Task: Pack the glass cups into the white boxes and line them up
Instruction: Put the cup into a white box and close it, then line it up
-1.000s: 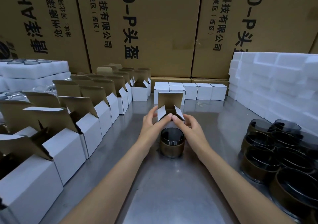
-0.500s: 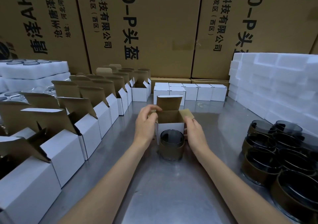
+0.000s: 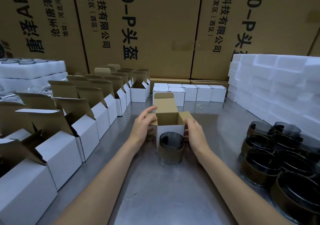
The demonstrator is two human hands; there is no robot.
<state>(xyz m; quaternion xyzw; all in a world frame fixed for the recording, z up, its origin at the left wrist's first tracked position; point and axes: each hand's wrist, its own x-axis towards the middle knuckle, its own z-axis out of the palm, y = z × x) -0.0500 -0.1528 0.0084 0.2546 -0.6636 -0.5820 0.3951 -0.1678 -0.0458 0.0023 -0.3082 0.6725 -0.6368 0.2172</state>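
Observation:
A small white box (image 3: 170,129) stands upright on the steel table (image 3: 161,195), its brown flaps spread open. My left hand (image 3: 143,127) holds its left side and left flap, fingers curled around the edge. On the box's right side my right hand (image 3: 195,134) grips the wall just below the right flap. A dark glass cup (image 3: 171,147) with a brown paper sleeve stands right in front of the box, between my wrists. Neither hand touches the cup.
A row of open white boxes (image 3: 83,129) runs along the left. Closed white boxes (image 3: 197,92) line the back. Several sleeved glass cups (image 3: 277,157) crowd the right edge. White foam blocks (image 3: 280,89) stack at right, foam trays (image 3: 31,70) at far left, big cartons (image 3: 155,25) behind.
The side flaps that my fingers were pinching together over the box have been spread outward, and the box sits lower on the table with both hands moved down to its sides.

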